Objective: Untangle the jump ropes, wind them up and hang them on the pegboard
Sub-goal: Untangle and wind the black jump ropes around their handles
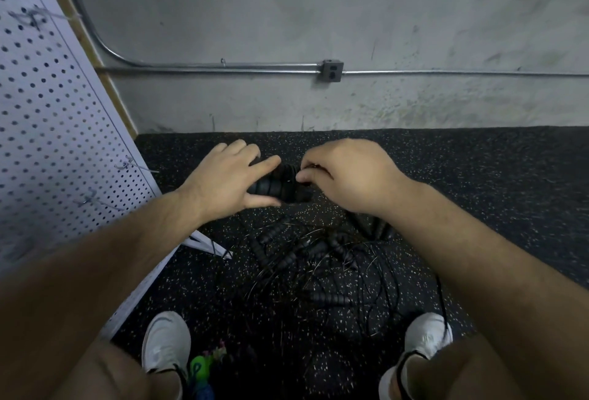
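My left hand (228, 178) grips the black ribbed handles (275, 186) of a jump rope, held up in front of me. My right hand (345, 173) pinches the thin black cord right beside those handles. Below my hands, a tangled pile of black jump ropes (318, 259) with several ribbed handles lies on the speckled black floor between my feet. The white pegboard (47, 131) leans at the left, with metal hooks (134, 165) sticking out of it.
A grey concrete wall with a metal conduit and outlet box (332, 70) stands ahead. My white shoes (165, 340) flank the pile. A green and blue object (200, 371) lies by my left foot.
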